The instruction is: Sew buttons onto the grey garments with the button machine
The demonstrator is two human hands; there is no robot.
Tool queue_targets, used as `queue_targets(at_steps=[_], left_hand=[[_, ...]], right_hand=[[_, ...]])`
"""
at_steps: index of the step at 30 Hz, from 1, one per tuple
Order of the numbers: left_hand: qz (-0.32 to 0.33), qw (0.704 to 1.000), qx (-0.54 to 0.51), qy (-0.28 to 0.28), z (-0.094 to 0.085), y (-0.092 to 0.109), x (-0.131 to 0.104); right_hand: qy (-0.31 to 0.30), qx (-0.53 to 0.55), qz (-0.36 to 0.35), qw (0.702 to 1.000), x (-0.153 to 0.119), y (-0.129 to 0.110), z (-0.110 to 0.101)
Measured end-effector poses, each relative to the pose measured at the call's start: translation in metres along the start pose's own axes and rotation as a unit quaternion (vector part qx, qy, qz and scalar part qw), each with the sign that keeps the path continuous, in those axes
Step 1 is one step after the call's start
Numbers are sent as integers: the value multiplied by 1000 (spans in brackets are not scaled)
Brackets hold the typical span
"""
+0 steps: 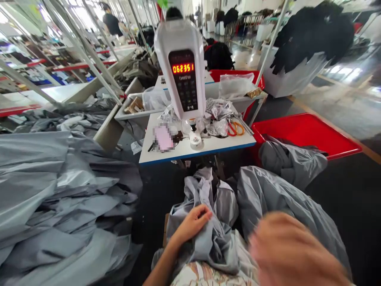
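The left hand (193, 225) has its fingers curled into grey cloth (217, 238) bunched on the person's lap, while the right hand (290, 250) hovers blurred just beside it, its grip impossible to tell. Beyond stands a white counter (178, 153) carrying a sewing machine (182, 63) and orange scissors (235, 128). A red bin (306, 133) sits to its right.

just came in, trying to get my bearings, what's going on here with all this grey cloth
A person sits at a sewing machine with grey fabric bunched in their lap. The left hand grips a fold of it; the right hand is a blur close to the camera, so its grip cannot be told. More grey fabric lies in a heap on the left and spills from a red bin.
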State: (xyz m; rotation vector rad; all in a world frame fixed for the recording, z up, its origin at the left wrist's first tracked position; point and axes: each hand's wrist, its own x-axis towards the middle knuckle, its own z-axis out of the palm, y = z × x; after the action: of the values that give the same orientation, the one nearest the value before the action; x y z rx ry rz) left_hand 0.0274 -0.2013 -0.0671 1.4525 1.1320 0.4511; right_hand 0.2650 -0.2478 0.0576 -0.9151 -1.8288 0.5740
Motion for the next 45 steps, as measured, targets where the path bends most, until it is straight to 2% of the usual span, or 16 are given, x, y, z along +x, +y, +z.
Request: queue_targets(at_steps=[1, 4, 7, 10, 12, 15, 18, 21, 25, 27, 29, 32, 36, 39, 42, 45], left_hand=[[6, 999, -28, 21, -6, 1, -2], [3, 993, -70, 93, -28, -2, -7], [-41, 992, 8, 122, -50, -18, -12], [-130, 975, 108, 142, -69, -45, -14], [-189, 963, 109, 156, -78, -61, -11], [-204, 964, 91, 143, -86, -71, -1], [-139, 981, 96, 96, -91, -64, 9], [-134, 984, 105, 56, -98, -65, 13], [-192, 961, 139, 146, -118, -95, -5], [-200, 951, 162, 170, -131, -114, -20], [-180, 960, 141, 164, -142, -130, -30], [-184, 967, 49, 169, -155, -141, -14], [-251, 923, 50, 289, -163, -137, 58], [-234, 928, 91, 276, -162, -125, 105], [-200, 943, 136, 227, -153, -105, 115], [-134, 963, 181, 146, -135, -80, 92]], right_hand=[[-24, 12, -25, 999, 7, 17, 18], [-76, -60, 101, 990, 9, 90, 76], [-230, -153, 231, 933, -23, 153, 120], [-370, -190, 234, 879, -63, 176, 144], [-396, -178, 225, 872, -81, 176, 156], [-382, -126, 248, 881, -90, 174, 168], [-358, -30, 261, 896, -82, 173, 170], [-338, 73, 210, 914, -65, 168, 160], [-369, 38, 241, 897, -28, 177, 137], [-316, -47, 277, 906, -5, 194, 125], [-213, -102, 276, 932, 19, 211, 116], [-116, -76, 242, 960, 52, 218, 113], [-134, -1, 194, 972, 76, 202, 138], [-184, -12, 190, 964, 75, 210, 168], [-189, -61, 221, 955, 68, 244, 190], [-167, -100, 226, 954, 62, 279, 204]])
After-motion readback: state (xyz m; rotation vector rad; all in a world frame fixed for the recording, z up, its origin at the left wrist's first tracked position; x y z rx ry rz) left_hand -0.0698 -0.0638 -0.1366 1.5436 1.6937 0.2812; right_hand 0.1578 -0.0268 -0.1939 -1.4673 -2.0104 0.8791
